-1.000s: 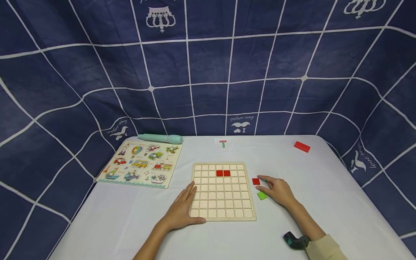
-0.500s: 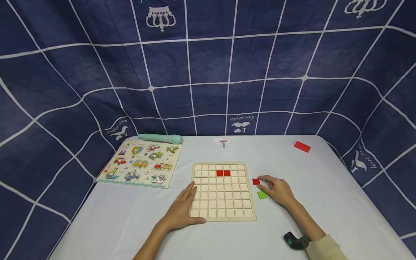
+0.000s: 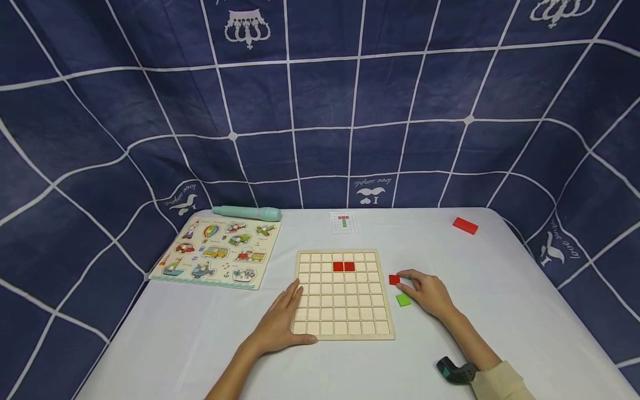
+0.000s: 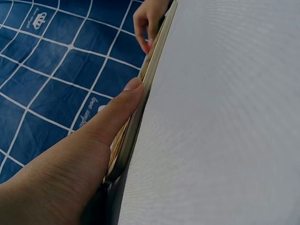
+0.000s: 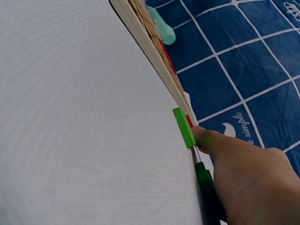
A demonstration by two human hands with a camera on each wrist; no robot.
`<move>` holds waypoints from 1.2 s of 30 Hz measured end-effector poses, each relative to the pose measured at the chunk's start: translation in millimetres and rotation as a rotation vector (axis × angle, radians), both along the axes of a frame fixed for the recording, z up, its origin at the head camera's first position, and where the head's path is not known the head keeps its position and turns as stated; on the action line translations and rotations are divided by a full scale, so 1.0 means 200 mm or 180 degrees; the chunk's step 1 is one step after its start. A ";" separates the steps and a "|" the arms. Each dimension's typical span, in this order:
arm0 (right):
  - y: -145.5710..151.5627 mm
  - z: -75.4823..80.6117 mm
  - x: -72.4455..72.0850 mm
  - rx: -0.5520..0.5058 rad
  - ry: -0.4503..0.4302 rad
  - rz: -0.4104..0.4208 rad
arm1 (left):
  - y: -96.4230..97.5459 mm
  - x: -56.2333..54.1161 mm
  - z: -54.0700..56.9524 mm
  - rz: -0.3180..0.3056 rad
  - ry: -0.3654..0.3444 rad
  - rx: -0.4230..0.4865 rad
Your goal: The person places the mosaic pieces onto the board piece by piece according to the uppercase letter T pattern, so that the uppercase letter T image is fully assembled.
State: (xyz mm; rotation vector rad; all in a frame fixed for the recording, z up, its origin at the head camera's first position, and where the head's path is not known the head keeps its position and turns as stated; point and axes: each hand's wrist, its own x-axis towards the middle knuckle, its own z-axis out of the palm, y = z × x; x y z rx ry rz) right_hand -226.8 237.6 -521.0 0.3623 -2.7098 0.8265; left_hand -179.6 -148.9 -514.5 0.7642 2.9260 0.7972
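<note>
Backdrop (image 3: 320, 89) of navy cloth, printed with white lines and crossed squares, is hung across the upper frame, its lower part rippled. Table (image 3: 200, 333) below is spread with smooth white fabric. At left, a pale picture puzzle (image 3: 230, 259) is laid flat, printed with coloured vehicles. Lower centre is occupied by a square grid board (image 3: 340, 313) of light wood, ruled into shallow cells.

Left hand (image 3: 280, 328), reached in from the bottom edge: fingers laid long and straight along the board's left side, thumb stretched out to its bottom edge; nothing gripped. Right hand (image 3: 431, 294), from lower right, is angled up and leftward, a beige sleeve (image 3: 500, 383) at the forearm; index finger and thumb are curved toward each other, the gap narrow. Between their tips a loose red tile (image 3: 394, 280) is pinched by its right end, just off the board's right side.

Teal stick (image 3: 247, 213), smooth and rounded, lies behind the puzzle. Paper card (image 3: 344, 223), printed with a red and green T, is placed above the board. Red oblong (image 3: 465, 225) is seen at upper right of the table. Lime tile (image 3: 403, 300), flat and square, lies just below the right thumb. Two red squares (image 3: 338, 266) are set side by side in the board's second row from the top.
</note>
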 end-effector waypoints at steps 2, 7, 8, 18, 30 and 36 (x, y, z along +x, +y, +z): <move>0.00 0.00 0.00 -0.0023 0.0020 0.0019 | 0.00 0.00 0.00 0.0002 -0.0002 0.0013; -0.02 0.01 0.00 -0.0111 0.0135 0.0059 | 0.00 0.00 0.00 0.0001 -0.0018 0.0026; -0.02 0.02 0.01 -0.0127 0.0169 0.0063 | 0.00 0.00 0.00 -0.0001 -0.0018 0.0022; -0.21 0.04 0.04 -0.0115 0.0546 0.0376 | 0.00 0.00 0.00 0.0011 -0.0017 0.0016; -0.52 0.04 0.01 -0.0073 0.0610 0.0483 | 0.00 0.00 0.00 0.0029 -0.0050 0.0013; -0.66 0.04 -0.05 -0.0074 0.0453 0.0323 | 0.00 0.01 0.01 0.0046 -0.0096 0.0030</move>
